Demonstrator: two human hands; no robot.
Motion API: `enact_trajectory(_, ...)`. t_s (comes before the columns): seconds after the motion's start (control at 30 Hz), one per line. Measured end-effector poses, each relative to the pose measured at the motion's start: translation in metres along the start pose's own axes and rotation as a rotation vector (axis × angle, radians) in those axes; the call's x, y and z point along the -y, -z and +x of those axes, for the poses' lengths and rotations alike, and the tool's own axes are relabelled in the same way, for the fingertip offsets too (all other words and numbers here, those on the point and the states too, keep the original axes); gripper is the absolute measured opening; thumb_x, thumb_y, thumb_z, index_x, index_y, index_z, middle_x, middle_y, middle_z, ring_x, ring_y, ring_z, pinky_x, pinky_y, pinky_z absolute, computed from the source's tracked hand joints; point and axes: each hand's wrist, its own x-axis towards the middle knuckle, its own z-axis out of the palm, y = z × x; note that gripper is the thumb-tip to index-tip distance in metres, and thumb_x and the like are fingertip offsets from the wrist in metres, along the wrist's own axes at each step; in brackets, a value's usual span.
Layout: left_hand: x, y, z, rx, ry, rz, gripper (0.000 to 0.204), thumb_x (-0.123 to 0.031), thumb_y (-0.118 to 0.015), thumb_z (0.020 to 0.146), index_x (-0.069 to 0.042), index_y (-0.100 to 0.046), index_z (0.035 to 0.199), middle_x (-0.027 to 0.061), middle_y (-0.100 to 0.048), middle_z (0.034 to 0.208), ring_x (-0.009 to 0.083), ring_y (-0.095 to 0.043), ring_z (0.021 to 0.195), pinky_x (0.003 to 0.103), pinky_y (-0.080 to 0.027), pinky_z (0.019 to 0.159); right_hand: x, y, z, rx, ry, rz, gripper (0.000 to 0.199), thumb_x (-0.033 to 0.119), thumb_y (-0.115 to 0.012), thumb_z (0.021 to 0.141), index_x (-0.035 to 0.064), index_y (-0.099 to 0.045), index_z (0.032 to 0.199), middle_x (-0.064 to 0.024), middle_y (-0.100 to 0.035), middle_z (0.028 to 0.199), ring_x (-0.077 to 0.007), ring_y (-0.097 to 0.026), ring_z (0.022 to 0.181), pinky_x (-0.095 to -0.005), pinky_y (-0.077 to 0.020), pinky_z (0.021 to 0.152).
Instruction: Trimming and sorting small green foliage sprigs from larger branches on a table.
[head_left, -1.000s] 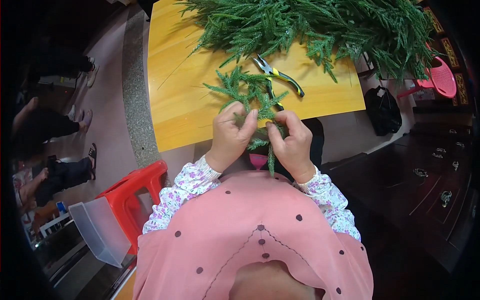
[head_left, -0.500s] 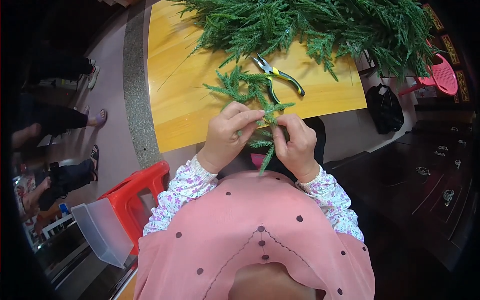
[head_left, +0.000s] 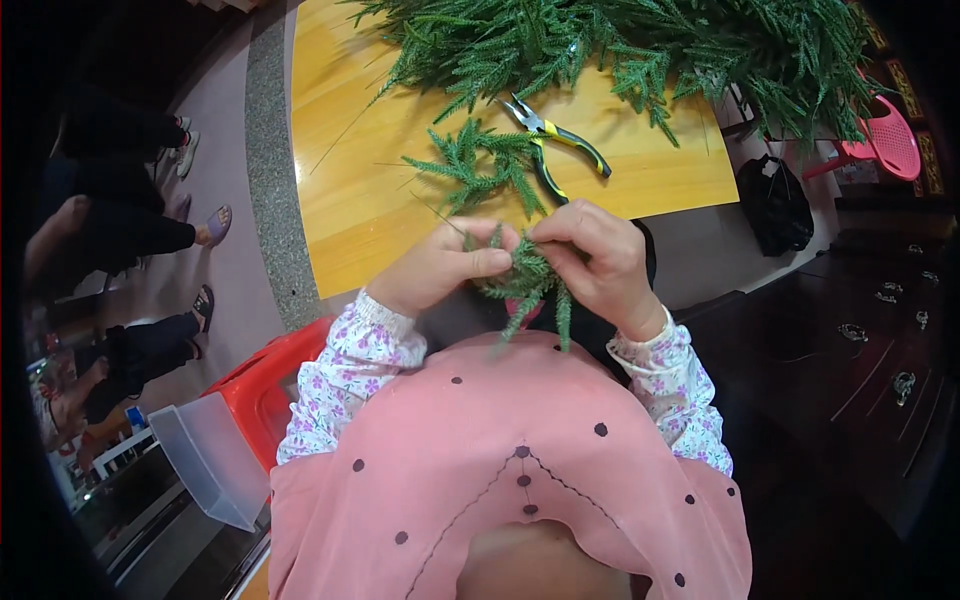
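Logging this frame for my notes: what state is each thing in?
Left hand: pinching the green sprig.
Right hand: gripping the green sprig.
Pliers: lying on the wooden table, untouched.
Loose sprig: lying on the table.
Pile of green branches: heaped at the far edge.

I spot a small blue-and-red packet point(head_left: 133, 415) at eight o'clock, low by the floor; its shape is too small to tell.

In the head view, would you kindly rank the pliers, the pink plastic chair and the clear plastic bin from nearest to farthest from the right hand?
From the right hand:
1. Pliers, just beyond it on the wooden table.
2. Pink plastic chair, far right, past the table's end.
3. Clear plastic bin, lower left on the floor.
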Motion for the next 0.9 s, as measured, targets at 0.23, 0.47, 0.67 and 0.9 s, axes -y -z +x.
enact_trajectory(0.23,0.005,-0.024,-0.006,-0.07,0.03,-0.632,0.034,-0.019,-0.062,0.09,0.001,-0.055,0.116,0.0039,-0.062,0.102,0.0127,-0.06,0.09,0.028,-0.047,0.082,0.003,-0.001,0.002,-0.079,0.173,-0.277,0.029,-0.007,-0.064,0.066,0.0033,-0.064,0.093,-0.0081,-0.061,0.083,-0.024,-0.06,0.065,-0.0311,-0.0481,0.056)
enact_trajectory(0.47,0.006,-0.013,-0.001,-0.011,0.14,-0.485,0.027,-0.018,-0.061,0.09,0.0,-0.057,0.109,0.0037,-0.063,0.098,0.0124,-0.061,0.09,0.028,-0.047,0.083,0.008,0.011,-0.005,0.152,0.23,-0.513,0.028,0.003,-0.064,0.065,0.0009,-0.061,0.094,-0.0073,-0.057,0.08,-0.022,-0.056,0.064,-0.0328,-0.0457,0.055)
enact_trajectory(0.67,0.006,-0.019,-0.001,-0.033,0.154,-0.365,0.022,-0.022,-0.061,0.091,-0.003,-0.06,0.101,-0.0006,-0.061,0.089,0.0078,-0.056,0.08,0.023,-0.046,0.074,0.007,0.015,-0.006,0.336,0.255,-0.547,0.027,0.008,-0.065,0.064,0.0011,-0.057,0.089,-0.0051,-0.05,0.071,-0.0209,-0.051,0.058,-0.0329,-0.0417,0.051)
enact_trajectory(0.9,-0.003,-0.023,-0.004,-0.128,0.112,0.075,0.021,-0.025,-0.061,0.092,-0.004,-0.06,0.089,-0.0025,-0.057,0.079,0.0064,-0.052,0.072,0.025,-0.042,0.061,0.004,0.01,-0.011,0.285,0.242,-0.524,0.021,0.006,-0.062,0.064,0.0026,-0.056,0.084,-0.0054,-0.046,0.066,-0.0221,-0.05,0.055,-0.0328,-0.0414,0.051)
